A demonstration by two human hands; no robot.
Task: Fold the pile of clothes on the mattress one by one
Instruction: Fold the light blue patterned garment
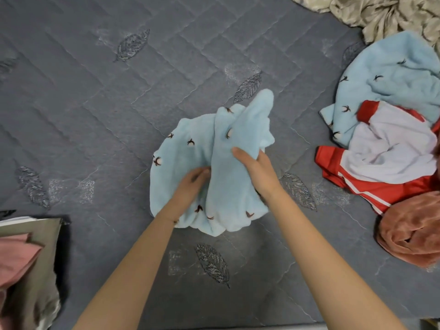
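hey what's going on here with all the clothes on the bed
A person is folding laundry on a grey quilted mattress. Both hands are on a light blue fleece garment in the middle: the left hand pinches a fold, and the right hand has its grip on a raised flap. It is still bunched, not flat. An unfolded pile waits at the right, and a folded stack sits at the lower left.

A crumpled beige sheet [381, 13], shiny and with a pale pattern, lies bunched in the far right corner.
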